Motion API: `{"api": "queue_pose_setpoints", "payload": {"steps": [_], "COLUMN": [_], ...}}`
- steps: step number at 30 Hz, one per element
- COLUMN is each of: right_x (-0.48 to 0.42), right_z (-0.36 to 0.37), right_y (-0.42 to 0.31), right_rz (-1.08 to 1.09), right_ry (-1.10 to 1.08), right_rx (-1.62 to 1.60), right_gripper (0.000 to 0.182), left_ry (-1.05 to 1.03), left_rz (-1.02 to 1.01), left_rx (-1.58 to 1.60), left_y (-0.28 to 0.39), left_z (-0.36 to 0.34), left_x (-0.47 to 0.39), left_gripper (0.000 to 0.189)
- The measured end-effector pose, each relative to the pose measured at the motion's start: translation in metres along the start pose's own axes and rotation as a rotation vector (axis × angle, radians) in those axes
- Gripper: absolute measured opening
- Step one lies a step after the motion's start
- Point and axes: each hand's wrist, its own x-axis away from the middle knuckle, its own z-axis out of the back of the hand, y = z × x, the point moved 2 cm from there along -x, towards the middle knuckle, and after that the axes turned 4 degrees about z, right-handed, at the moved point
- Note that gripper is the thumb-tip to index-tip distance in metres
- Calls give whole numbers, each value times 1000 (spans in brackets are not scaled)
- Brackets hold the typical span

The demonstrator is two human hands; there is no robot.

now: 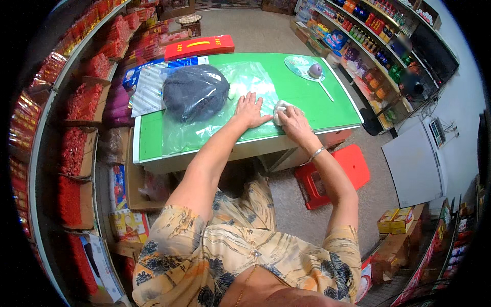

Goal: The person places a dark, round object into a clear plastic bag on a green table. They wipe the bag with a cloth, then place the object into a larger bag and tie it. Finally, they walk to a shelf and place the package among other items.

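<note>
My left hand (248, 112) lies flat, fingers spread, on a clear plastic bag (249, 78) spread over a green tabletop (326, 109). Beside its thumb, my right hand (294, 122) grips a crumpled white cloth (283, 108) and presses it on the table near the front edge. Left of my hands sits a bundle of dark grey yarn or fabric (195, 92) under the clear plastic; which of these it is, I cannot tell. Toward the back right lies a round hand fan (301, 65) with a white handle, and a small purple round object (315, 70) rests on it.
A striped box (147, 92) lies at the table's left end, with a long red box (207, 45) behind the table. To the right stands a red plastic stool (351, 165). Shelves of red packets (86, 101) line the left; drink shelves (368, 34) and a white cabinet (414, 165) stand right.
</note>
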Motion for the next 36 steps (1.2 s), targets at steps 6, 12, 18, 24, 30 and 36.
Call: {"api": "queue_pose_setpoints", "payload": {"steps": [6,12,18,24,30,36], "right_x": [19,8,22,6,-22,-57], "right_z": [28,56,16,17,2,-21], "right_y": [28,9,-4,0,14,27], "right_rz": [-58,-157,17,77,76,37], "right_ry": [-418,-188,-201,-235,-327,-285], "right_rx": [-55,-93,-101,-105,-109,-112], "right_gripper": [31,31,32,23,23,21], "left_ry": [22,40,269,154,189,210], "left_rz": [-54,-346,-364,-404,-437,-426], "left_rx": [-41,82,252,175,251,283], "left_y": [15,39,39,40,38,39], "left_z": [10,-4,-17,-18,-6,-7], "left_x": [11,28,40,44,49,48], "left_gripper": [63,27,29,25,11,10]}}
